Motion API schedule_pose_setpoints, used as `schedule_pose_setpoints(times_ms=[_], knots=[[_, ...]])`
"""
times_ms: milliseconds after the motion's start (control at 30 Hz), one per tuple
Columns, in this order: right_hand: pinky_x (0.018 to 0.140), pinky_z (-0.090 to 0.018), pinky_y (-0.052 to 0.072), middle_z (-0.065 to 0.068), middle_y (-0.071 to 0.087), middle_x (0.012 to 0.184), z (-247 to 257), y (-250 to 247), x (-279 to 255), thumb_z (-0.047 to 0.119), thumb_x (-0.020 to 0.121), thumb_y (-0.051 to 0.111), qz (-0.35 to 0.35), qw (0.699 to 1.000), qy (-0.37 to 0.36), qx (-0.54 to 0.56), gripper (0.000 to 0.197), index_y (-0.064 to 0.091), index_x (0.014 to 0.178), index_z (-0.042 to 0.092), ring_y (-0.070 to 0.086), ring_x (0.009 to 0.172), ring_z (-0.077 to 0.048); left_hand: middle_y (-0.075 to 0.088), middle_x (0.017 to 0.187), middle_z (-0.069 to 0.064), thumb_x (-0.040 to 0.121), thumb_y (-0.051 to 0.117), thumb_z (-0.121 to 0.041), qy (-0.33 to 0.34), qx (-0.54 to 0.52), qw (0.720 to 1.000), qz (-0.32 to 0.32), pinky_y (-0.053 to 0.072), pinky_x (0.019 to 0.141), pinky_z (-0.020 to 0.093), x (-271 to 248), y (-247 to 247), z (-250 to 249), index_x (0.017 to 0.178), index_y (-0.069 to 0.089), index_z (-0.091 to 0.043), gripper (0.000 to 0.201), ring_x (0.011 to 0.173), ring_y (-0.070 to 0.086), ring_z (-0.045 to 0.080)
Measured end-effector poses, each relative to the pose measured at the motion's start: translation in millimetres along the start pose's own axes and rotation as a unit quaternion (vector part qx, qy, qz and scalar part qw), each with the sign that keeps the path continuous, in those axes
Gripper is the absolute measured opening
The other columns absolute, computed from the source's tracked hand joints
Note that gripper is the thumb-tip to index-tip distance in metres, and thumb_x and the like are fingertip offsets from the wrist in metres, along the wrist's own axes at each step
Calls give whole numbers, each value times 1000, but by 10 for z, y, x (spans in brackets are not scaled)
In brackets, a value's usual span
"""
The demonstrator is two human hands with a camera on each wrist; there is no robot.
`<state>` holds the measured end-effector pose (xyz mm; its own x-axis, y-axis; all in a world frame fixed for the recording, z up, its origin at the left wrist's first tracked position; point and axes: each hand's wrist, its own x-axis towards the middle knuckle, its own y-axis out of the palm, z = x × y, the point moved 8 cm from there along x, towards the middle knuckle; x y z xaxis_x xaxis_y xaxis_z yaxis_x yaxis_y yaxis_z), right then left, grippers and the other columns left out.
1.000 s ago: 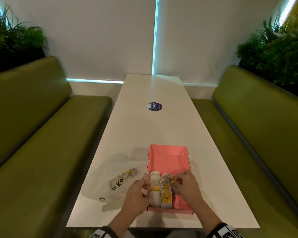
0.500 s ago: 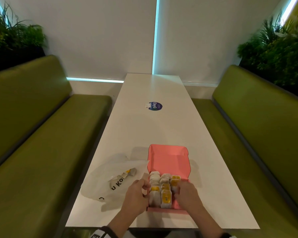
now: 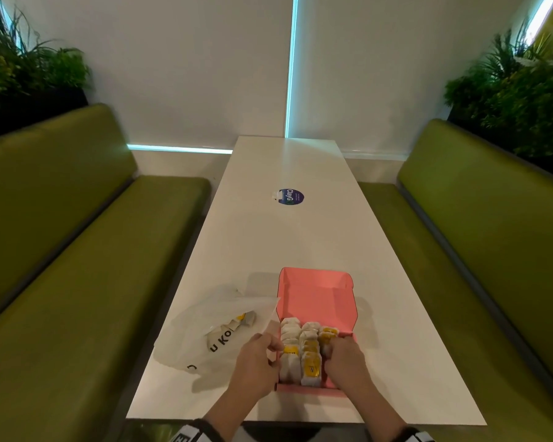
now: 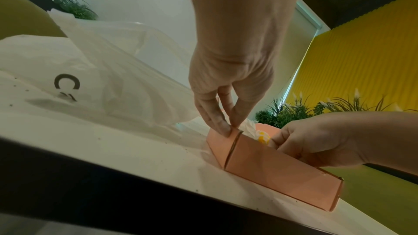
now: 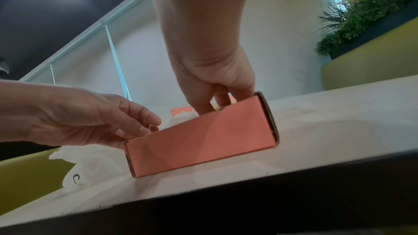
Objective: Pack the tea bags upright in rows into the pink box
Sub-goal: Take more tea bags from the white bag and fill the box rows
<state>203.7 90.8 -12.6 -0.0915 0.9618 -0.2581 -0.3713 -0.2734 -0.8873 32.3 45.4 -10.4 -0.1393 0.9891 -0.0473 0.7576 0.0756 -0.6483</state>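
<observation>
White counter (image 3: 300, 237), near edge: pink box (image 3: 316, 295). Left hand (image 3: 253, 368) pinches box's left wall; right hand (image 3: 345, 362), fingers curled, among upright tea bags (image 3: 310, 355).

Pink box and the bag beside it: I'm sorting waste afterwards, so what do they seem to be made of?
Pink box: apparently thin cardboard with a matte pink face; its cut edges show brown, and the walls are folded flat panels.
Bag: probably thin plastic film, milky and translucent; it crumples softly, and tea bags show through it.
</observation>
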Motion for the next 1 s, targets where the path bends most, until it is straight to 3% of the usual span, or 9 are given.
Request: schedule_pose_setpoints(times_ms=[67,300,400,567,667,767,833,933,1000], knots=[[74,-22,42,-7,59,109,44,19,13,10,86,48,15,1000,-18,5,14,51,76,19,56,92,-17,52,90,-13,80,63,-2,0,4,1000,0,42,62,8,-3,-10,-12,86,57,-25,25,67,49,3],[68,-20,36,4,48,81,24,-122,-37,8,87,49,-8,1000,-17,16,27,41,66,23,46,80,-13,56,94,-12,84,61,-9,12,15,1000,-13,39,67,5,-90,-132,-138,88,55,-26,19,71,49,4],[70,-23,36,1,47,91,160,-278,-86,10,86,48,-30,999,-45,7,7,50,86,17,45,82,-14,56,86,-17,85,62,-16,37,26,996,-78,38,65,8,-173,-437,-270,84,57,-29,14,70,52,1],[76,-25,34,0,51,97,1078,-350,-297,5,86,46,8,968,-250,25,24,64,102,10,50,92,-17,48,98,-1,68,77,-5,21,136,960,-245,42,59,24,-337,-1081,-206,78,71,-23,21,85,55,19],[89,-34,39,-13,60,104,1595,-107,-343,4,86,43,77,943,-324,-10,24,65,98,5,51,103,-26,48,127,6,71,78,-19,-34,237,945,-225,41,78,41,-350,-1176,-88,76,73,-35,17,110,46,29],[91,-45,45,-17,56,111,1788,213,-208,7,90,40,131,945,-295,-56,24,59,104,5,51,108,-34,16,152,-4,92,49,-41,-135,298,935,-140,30,98,37,-285,-1125,199,111,63,-43,24,131,25,20],[92,-42,46,-18,51,119,1839,305,-153,2,90,40,141,947,-274,-85,32,53,118,6,51,112,-36,12,153,-1,93,44,-44,-175,305,930,-112,35,98,38,-225,-1156,339,130,47,-38,37,128,34,20],[77,-35,49,-21,50,125,1786,307,-15,-8,87,44,129,968,-199,-78,49,39,135,3,55,110,-36,4,154,6,91,52,-35,-204,271,935,-103,46,79,33,-151,-1254,426,140,27,-27,56,110,54,24],[69,-33,49,-21,53,124,1711,361,82,-8,86,50,144,976,-142,-77,48,39,132,-1,60,105,-35,-6,156,3,89,54,-23,-197,254,944,-77,42,64,28,-116,-1229,439,140,23,-26,60,94,61,23]])
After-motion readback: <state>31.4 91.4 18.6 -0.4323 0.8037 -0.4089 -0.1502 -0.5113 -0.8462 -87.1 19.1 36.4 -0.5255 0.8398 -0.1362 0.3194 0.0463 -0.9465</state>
